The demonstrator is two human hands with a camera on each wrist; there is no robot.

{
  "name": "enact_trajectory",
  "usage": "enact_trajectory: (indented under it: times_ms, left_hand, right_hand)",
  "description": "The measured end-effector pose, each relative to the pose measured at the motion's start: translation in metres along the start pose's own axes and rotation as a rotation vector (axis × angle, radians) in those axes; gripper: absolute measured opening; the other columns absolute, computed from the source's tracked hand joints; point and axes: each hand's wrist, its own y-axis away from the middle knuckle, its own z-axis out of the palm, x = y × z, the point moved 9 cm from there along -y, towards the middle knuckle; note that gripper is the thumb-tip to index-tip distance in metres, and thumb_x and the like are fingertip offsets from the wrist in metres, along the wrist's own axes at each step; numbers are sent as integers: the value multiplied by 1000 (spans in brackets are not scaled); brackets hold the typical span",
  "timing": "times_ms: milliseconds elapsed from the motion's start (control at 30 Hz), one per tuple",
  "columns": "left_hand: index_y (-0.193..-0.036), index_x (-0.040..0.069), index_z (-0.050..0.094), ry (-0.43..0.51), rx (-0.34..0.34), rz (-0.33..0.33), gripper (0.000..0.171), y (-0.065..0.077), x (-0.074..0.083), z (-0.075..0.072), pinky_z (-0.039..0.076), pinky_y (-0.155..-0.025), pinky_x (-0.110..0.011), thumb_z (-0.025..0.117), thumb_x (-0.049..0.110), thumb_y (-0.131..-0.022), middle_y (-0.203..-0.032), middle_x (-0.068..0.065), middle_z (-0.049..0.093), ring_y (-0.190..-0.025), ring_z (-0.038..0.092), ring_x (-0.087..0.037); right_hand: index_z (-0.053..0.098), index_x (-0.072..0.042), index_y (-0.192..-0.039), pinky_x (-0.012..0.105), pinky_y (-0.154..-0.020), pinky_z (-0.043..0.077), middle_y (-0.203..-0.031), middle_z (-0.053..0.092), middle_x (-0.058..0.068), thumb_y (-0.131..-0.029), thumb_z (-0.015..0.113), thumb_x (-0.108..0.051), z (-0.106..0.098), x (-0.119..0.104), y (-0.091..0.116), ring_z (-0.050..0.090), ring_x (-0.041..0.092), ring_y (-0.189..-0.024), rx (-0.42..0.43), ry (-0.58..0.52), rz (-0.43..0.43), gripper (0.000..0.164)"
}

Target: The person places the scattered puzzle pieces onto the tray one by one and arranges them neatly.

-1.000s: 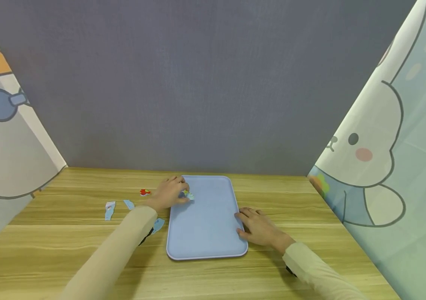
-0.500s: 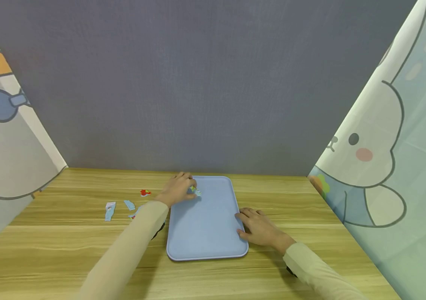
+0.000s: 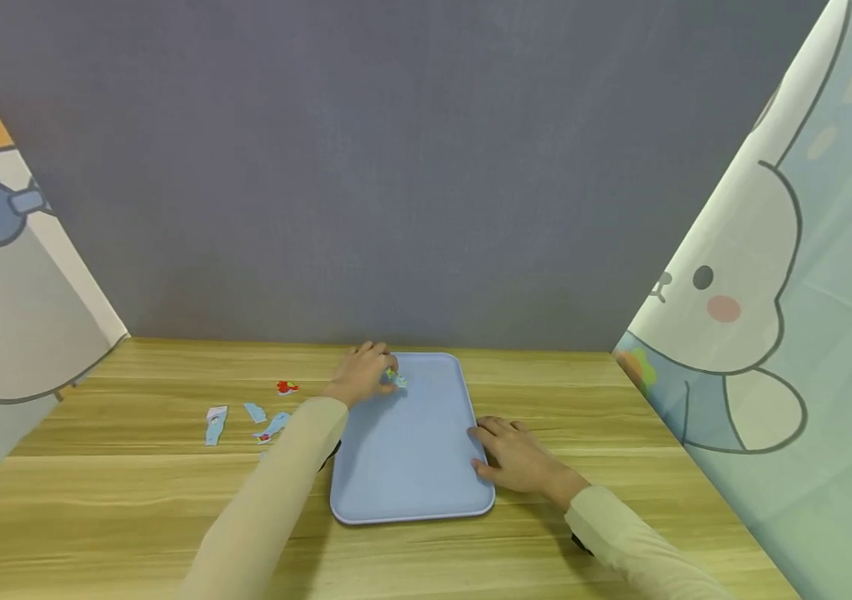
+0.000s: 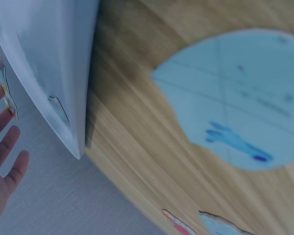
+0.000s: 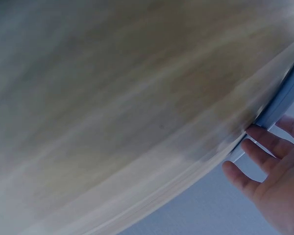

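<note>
One small cutout (image 3: 402,382) sits between both hands (image 3: 361,375) (image 3: 518,458), pinched by the left.

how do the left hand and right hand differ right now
The left hand pinches a small printed piece, while the right hand holds no piece. The left hand is over the far left part of the tray; the right hand is at its right rim, nearer the wearer. Both are bare.
</note>
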Motion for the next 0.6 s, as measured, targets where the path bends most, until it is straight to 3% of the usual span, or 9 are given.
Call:
enact_trajectory:
  times_ms: [600]
  left_hand:
    - [-102,17,67,40,-8,-3,31,-3,-4,7,41,-95,-51,73,33,-76,-117,-3,56,-108,49,-27]
  right_hand:
    - [50,-9,-128,54,-92,42,-133,48,12,-89,51,-39,-3,-2,1,46,29,-123,13,-1,4,49]
